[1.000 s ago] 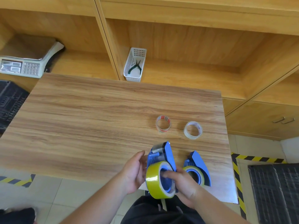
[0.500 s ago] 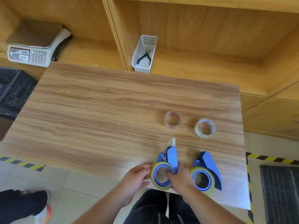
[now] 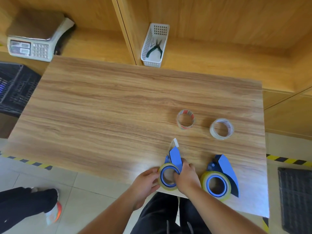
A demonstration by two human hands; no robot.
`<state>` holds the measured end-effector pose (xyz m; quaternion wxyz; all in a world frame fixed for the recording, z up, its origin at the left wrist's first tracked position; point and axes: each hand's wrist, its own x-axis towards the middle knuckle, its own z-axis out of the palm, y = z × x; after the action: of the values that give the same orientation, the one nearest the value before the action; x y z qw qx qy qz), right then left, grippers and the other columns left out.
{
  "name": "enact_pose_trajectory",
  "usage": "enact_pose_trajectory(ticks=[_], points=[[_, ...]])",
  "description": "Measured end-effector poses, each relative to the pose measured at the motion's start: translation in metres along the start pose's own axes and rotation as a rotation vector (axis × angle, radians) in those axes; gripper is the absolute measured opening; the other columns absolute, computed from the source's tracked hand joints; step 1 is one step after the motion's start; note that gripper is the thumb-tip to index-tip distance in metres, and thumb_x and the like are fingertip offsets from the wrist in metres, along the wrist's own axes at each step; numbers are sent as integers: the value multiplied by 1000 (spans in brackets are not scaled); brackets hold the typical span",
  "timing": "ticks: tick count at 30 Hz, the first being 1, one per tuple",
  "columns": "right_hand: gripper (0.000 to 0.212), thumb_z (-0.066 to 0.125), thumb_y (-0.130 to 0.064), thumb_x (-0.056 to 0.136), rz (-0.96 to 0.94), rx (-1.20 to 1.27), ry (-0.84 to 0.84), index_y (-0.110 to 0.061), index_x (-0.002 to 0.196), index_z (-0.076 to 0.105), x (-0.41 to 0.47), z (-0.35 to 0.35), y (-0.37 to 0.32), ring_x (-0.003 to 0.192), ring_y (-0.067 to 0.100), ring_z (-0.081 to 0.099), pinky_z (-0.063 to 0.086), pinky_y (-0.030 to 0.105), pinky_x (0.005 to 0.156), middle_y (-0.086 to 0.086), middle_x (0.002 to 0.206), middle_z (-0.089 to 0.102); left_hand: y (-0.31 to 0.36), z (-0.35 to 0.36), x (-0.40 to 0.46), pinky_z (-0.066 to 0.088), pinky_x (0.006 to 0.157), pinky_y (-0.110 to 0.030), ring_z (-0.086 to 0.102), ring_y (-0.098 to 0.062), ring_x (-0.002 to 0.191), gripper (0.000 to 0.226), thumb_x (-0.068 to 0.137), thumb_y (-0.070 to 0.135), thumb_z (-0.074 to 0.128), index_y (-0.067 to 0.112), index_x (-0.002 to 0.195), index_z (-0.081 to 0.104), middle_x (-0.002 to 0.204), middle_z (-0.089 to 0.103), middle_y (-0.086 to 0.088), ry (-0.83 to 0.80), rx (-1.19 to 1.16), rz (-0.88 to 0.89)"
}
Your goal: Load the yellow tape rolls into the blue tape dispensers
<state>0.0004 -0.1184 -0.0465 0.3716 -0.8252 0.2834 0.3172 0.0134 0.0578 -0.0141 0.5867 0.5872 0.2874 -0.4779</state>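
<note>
A blue tape dispenser [image 3: 175,157] lies on the wooden table [image 3: 118,115] near its front edge, with a yellow tape roll [image 3: 166,186] around its hub. A strip of tape [image 3: 174,142] sticks out past its nose. My left hand [image 3: 146,183] holds the roll's left side. My right hand [image 3: 186,177] grips the dispenser and roll from the right, with fingers inside the hub. To the right lies a second blue dispenser [image 3: 227,171] with its own yellow roll [image 3: 205,181] seated on it, untouched.
Two clear tape rolls [image 3: 185,121] [image 3: 222,128] lie further back on the table. A white basket [image 3: 155,46] with pliers and a scale [image 3: 33,43] sit on the shelf behind. Another person's leg and shoe [image 3: 50,211] are at the left, and a black crate [image 3: 13,88] is beside the table.
The dispenser with the roll has come down from in front of me onto the table and lies flat. Both hands stay on it. The camera has tilted down.
</note>
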Motion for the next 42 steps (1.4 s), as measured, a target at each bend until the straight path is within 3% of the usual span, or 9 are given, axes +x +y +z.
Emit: enact_pose_trajectory(ticks=[16, 19, 22, 24, 26, 31, 36, 39, 42], points=[[70, 65, -28, 90, 15, 20, -49, -28, 150, 30, 8, 4, 8, 111, 33, 58, 53, 46, 95, 13, 139, 42, -11, 6, 2, 49, 106, -29, 70, -6, 114, 32, 100, 11, 54, 28, 117, 76, 118, 78, 5, 32, -2, 24], [73, 66, -30, 88, 25, 31, -69, -27, 151, 28, 6, 1, 9, 114, 33, 57, 53, 45, 94, 13, 141, 41, -14, 9, 5, 50, 106, -34, 68, -7, 114, 31, 96, 20, 61, 33, 123, 71, 121, 76, 8, 105, 48, 43], [80, 65, -32, 84, 34, 53, -56, -25, 153, 23, -4, -7, 9, 122, 34, 51, 52, 47, 97, 11, 143, 37, -15, 15, 7, 53, 96, -32, 66, -6, 105, 37, 89, 23, 68, 32, 125, 65, 118, 70, 7, 327, 240, 172], [80, 64, -28, 83, -9, 125, 23, -25, 153, 25, -14, -22, 10, 125, 34, 48, 50, 48, 99, 9, 141, 39, -9, 28, 1, 49, 83, -25, 62, -1, 99, 31, 88, 17, 67, 30, 115, 64, 114, 65, 8, 475, 383, 307], [74, 64, -23, 83, -88, 183, 158, -22, 149, 33, -22, -44, 18, 123, 29, 49, 48, 47, 98, 5, 133, 44, -6, 47, -3, 44, 76, -16, 60, 3, 93, 28, 86, 15, 67, 32, 108, 62, 111, 61, 11, 496, 504, 417], [62, 66, -17, 81, -61, 228, 433, -18, 139, 45, -21, -105, 75, 116, 29, 48, 44, 42, 94, 7, 123, 51, -12, 114, 7, 45, 84, -17, 58, 2, 90, 29, 87, 24, 69, 33, 114, 63, 105, 57, 14, 235, 736, 524], [92, 61, -51, 68, 130, 233, 244, -27, 152, 30, -11, -137, 133, 119, 30, 50, 47, 52, 102, 8, 135, 48, -13, 168, 39, 51, 95, -31, 60, -12, 109, 51, 88, 42, 69, 32, 135, 52, 127, 51, 11, 180, 925, 398], [94, 65, -53, 67, 131, 218, 90, -33, 152, 30, -10, -134, 148, 117, 27, 54, 53, 50, 97, 1, 135, 45, -13, 181, 55, 51, 103, -42, 52, -21, 126, 61, 89, 42, 68, 25, 144, 46, 141, 46, 5, 238, 990, 354], [90, 73, -45, 71, 120, 223, 42, -31, 152, 33, -5, -127, 155, 120, 24, 54, 50, 45, 101, 2, 137, 45, -17, 184, 68, 52, 103, -45, 52, -25, 128, 65, 88, 42, 68, 24, 146, 43, 145, 44, 2, 266, 998, 277]])
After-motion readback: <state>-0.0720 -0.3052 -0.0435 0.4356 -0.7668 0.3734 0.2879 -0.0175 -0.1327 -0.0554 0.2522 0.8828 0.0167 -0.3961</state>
